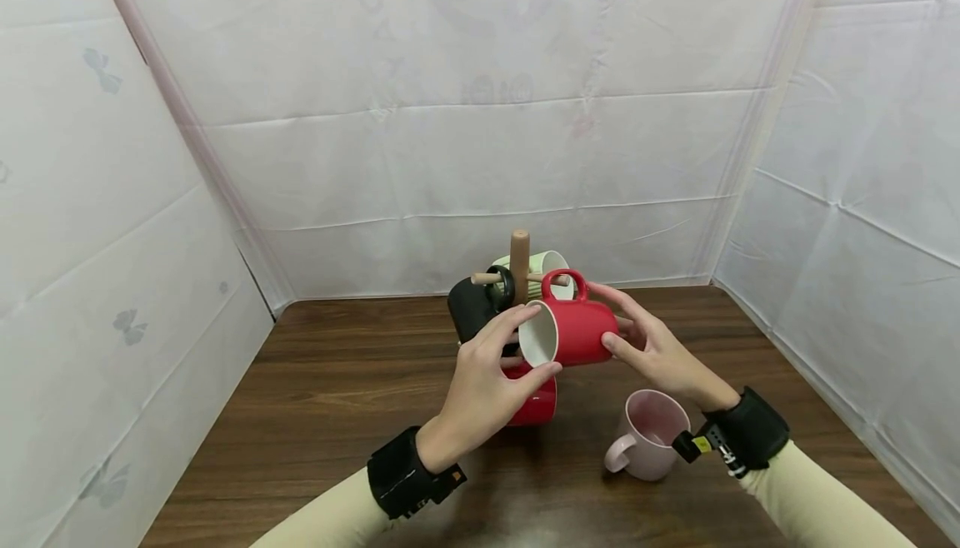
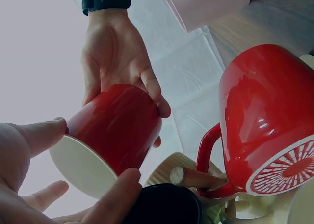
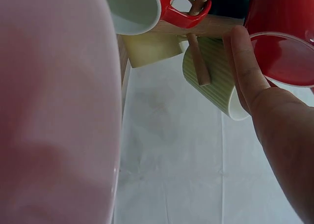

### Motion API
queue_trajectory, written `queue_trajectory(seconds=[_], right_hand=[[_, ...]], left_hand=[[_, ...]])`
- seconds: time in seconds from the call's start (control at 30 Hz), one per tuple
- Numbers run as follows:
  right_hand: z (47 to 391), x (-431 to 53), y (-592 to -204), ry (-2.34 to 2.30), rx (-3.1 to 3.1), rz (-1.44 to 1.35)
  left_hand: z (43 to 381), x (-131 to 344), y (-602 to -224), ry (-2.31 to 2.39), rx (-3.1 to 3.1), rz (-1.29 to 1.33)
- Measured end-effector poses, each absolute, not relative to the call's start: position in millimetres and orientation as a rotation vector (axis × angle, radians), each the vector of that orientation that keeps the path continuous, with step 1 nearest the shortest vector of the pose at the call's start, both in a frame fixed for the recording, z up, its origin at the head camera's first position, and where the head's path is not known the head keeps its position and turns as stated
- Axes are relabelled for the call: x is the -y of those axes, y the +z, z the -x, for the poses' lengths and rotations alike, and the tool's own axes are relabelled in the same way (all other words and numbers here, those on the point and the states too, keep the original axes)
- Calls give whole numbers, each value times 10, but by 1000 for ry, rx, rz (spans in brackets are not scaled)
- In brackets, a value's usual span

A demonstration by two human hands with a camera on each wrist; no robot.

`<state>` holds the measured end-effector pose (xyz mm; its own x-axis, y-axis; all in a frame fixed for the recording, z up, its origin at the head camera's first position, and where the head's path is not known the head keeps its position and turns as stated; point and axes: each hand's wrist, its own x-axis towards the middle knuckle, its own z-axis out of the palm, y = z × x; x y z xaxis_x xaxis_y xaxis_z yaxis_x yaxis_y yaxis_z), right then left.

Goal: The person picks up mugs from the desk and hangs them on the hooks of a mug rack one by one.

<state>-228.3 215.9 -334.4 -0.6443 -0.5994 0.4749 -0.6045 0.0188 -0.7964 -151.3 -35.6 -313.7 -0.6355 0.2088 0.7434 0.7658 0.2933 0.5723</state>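
Both hands hold a red mug (image 1: 588,333) with a white inside, lying on its side with its handle up and its mouth to the left. At the rim, my left hand (image 1: 480,386) grips it between thumb and fingers. My right hand (image 1: 660,356) holds the base end, thumb in front and fingers behind. Just behind the mug stands a wooden mug tree (image 1: 520,261). On it hang a black mug (image 1: 467,308), a ribbed light green mug (image 3: 211,64) and a second red mug (image 2: 267,111), lower down, with a rayed pattern on its base.
A pink mug (image 1: 637,455) stands upright on the dark wooden table (image 1: 315,431), below my right wrist, its handle to the left. White cloth walls (image 1: 480,165) enclose the table at the back and sides. A pale yellow object (image 3: 153,48) shows beside the tree in the right wrist view.
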Motion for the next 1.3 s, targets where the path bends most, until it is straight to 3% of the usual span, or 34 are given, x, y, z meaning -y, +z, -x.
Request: queue_trajectory(seconds=[0.37,0.87,1.3], right_hand=[[2314,-2135,-3396,1746,2327,-1233],[2339,-1912,-3376,2376,2131,-1278],[2313,-1854,-3364,2411,2103,-1278]], left_hand=[[1643,356,-3259,-1256,2085,804],[1660,292,-3234,-905,2130,626],[1640,280,-3203,-857,2109,620]])
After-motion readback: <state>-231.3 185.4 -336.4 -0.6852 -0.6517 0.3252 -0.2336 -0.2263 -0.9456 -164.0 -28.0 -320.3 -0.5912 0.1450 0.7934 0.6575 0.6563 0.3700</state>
